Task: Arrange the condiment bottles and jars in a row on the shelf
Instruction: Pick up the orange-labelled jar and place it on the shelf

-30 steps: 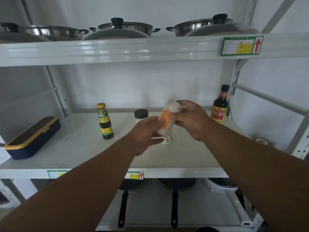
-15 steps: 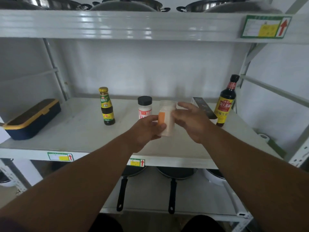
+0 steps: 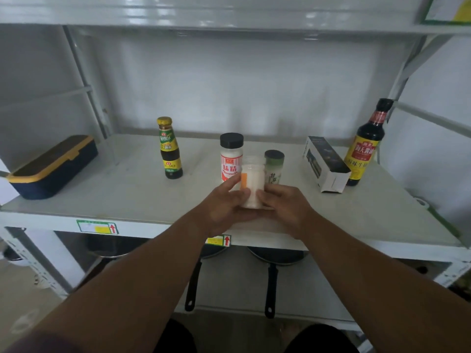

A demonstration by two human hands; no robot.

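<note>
A clear jar of white powder with an orange label (image 3: 252,180) stands upright near the front of the white shelf (image 3: 127,194). My left hand (image 3: 224,205) and my right hand (image 3: 283,205) both clasp its lower half. Just behind it stand a white jar with a black lid and red label (image 3: 230,156) and a small green-labelled jar with a dark lid (image 3: 274,165). A dark sauce bottle with a yellow cap (image 3: 169,147) stands to the left. At the far right is a tall soy sauce bottle (image 3: 365,143).
A navy and yellow lidded box (image 3: 53,166) sits at the shelf's left end. A long carton (image 3: 326,164) lies beside the soy sauce bottle. Frying pans (image 3: 271,276) rest on the lower shelf. Another shelf (image 3: 229,14) runs overhead.
Both hands have brought the orange-labelled jar down from mid-air to the shelf front and turned it upright. My view has tilted downward, revealing the green-labelled jar.
</note>
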